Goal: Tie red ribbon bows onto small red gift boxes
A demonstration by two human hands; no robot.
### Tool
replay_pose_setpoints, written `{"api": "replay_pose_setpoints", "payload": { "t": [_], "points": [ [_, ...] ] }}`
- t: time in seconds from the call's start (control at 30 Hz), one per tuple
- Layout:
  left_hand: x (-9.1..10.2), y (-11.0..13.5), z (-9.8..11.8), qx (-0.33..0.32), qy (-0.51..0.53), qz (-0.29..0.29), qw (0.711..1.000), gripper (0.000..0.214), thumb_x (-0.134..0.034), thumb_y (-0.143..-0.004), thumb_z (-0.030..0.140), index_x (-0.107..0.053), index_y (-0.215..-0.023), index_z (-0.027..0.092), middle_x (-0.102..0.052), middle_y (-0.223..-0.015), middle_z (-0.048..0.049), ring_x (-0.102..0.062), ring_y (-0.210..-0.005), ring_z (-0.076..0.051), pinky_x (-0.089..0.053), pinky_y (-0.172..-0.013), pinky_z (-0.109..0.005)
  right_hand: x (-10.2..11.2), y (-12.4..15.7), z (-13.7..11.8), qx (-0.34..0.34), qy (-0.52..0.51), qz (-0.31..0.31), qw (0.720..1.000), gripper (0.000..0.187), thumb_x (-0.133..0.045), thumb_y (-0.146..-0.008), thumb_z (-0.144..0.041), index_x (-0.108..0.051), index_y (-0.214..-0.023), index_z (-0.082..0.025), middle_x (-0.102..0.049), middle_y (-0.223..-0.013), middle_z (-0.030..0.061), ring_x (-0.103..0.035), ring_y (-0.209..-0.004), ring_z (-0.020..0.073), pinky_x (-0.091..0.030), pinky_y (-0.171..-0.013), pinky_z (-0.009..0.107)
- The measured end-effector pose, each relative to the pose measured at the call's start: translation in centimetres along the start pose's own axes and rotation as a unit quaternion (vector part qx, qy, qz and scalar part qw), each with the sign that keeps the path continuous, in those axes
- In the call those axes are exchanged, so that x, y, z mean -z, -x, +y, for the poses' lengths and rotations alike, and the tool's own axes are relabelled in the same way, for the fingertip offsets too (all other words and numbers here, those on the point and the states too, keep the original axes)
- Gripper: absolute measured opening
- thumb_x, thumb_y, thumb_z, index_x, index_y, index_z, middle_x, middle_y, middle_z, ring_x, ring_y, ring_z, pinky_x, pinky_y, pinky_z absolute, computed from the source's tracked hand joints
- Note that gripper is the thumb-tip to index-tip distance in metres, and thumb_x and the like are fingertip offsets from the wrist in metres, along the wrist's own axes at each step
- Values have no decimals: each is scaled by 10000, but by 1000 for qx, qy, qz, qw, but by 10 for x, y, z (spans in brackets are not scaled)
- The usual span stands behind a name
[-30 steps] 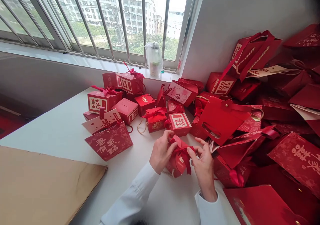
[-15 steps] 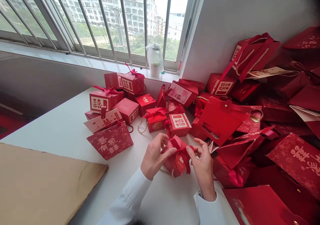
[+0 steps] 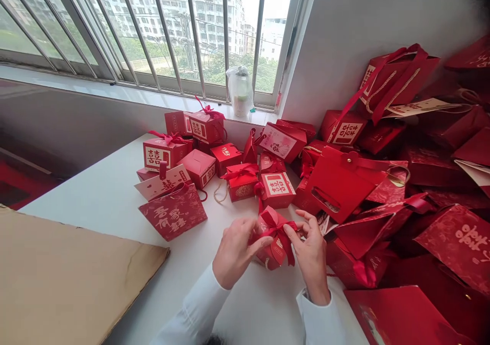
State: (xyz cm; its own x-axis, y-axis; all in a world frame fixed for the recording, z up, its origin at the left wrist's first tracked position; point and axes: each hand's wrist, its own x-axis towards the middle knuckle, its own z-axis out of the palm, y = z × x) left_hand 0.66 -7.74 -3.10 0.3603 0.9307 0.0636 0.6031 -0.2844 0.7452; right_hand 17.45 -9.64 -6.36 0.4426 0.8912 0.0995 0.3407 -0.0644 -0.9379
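Observation:
A small red gift box (image 3: 270, 255) with a red ribbon bow (image 3: 278, 229) on top stands on the white table in front of me. My left hand (image 3: 236, 250) is closed at the box's left side, its thumb lying along the front near the bow and its fingers behind. On the other side, my right hand (image 3: 308, 250) pinches the bow's right loop between thumb and fingers. A short cord shows at the box's lower edge. Just behind it sits another red box (image 3: 276, 188) with a white-and-gold character label.
Red bags and boxes pile up along the right, with a flat red bag (image 3: 339, 187) nearest. More boxes, one a red box with ribbon (image 3: 241, 181), stand behind. A patterned bag (image 3: 174, 212) and cardboard (image 3: 76, 273) lie left. A wrapped cup (image 3: 241, 92) stands on the sill.
My left hand has shifted slightly left and down along the box, its fingers drawn back from the top. My right hand keeps its pinch on the bow. The view has turned slightly left.

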Motion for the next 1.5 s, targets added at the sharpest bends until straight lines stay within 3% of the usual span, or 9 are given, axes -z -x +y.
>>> {"api": "replay_pose_setpoints", "payload": {
  "t": [0.17,0.3,0.43,0.53,0.77,1.0,1.13,1.27,1.5],
  "points": [
    [-8,-2,1,-25,0,38,999,154,-521,-839,229,-470,-698,193,-539,-752,2,-501,-715,-153,-402,-624,-246,1,-1,2,-2,-23,-10,1000,427,-609,-764,-407,-500,-1115,-189,-657,-751,6,-581,-630,162,-444,-615,275],
    [-5,-4,-5,-135,-14,82,987,151,-470,-839,94,-511,-734,194,-553,-755,6,-486,-699,-129,-405,-653,-236,2,-3,3,-1,-27,-6,1000,428,-617,-753,-398,-512,-1106,-180,-654,-726,4,-576,-617,163,-438,-608,276],
    [3,-6,-14,-284,-153,143,936,226,-446,-864,61,-565,-726,196,-596,-736,-7,-456,-716,-142,-365,-716,-288,1,-4,2,1,-13,4,1000,416,-616,-748,-389,-528,-1095,-176,-651,-715,-2,-547,-576,149,-409,-588,271],
    [5,-8,-22,-323,-200,169,909,245,-459,-871,73,-570,-689,194,-593,-713,-10,-443,-696,-137,-352,-720,-295,0,-3,1,1,-14,6,1000,396,-612,-755,-373,-527,-1090,-180,-644,-705,-7,-528,-556,145,-398,-584,272],
    [7,0,-28,-259,-108,128,951,247,-411,-752,-8,-538,-660,184,-539,-816,-37,-467,-785,-154,-420,-709,-275,1,-4,1,19,-1,9,1000,384,-592,-778,-378,-517,-1097,-178,-648,-716,-1,-554,-580,152,-419,-599,280],
    [7,3,-12,-204,-63,152,965,54,-594,-809,228,-582,-844,188,-560,-916,-59,-475,-900,-201,-433,-794,-332,6,1,0,35,16,5,999,427,-599,-792,-424,-494,-1137,-195,-613,-875,28,-551,-593,132,-453,-551,262],
    [-8,-4,-6,-224,-127,153,954,66,-586,-848,249,-622,-883,206,-624,-829,-33,-478,-889,-208,-384,-819,-354,13,8,1,141,86,40,986,293,-548,-849,-347,-550,-1114,-223,-562,-1023,64,-533,-667,141,-461,-552,269],
    [-15,-9,1,-207,-174,154,950,119,-534,-881,256,-624,-830,198,-641,-759,-21,-490,-886,-218,-333,-789,-369,19,7,-2,282,200,1,938,157,-503,-892,-263,-638,-973,-248,-591,-951,48,-536,-853,205,-460,-743,346],
    [-19,-17,5,-200,-225,124,945,171,-494,-894,208,-588,-754,182,-649,-762,-13,-503,-865,-215,-283,-771,-388,15,-1,-2,346,241,-39,906,166,-477,-924,-213,-640,-949,-238,-628,-892,50,-523,-856,217,-449,-738,347]
  ]
}}
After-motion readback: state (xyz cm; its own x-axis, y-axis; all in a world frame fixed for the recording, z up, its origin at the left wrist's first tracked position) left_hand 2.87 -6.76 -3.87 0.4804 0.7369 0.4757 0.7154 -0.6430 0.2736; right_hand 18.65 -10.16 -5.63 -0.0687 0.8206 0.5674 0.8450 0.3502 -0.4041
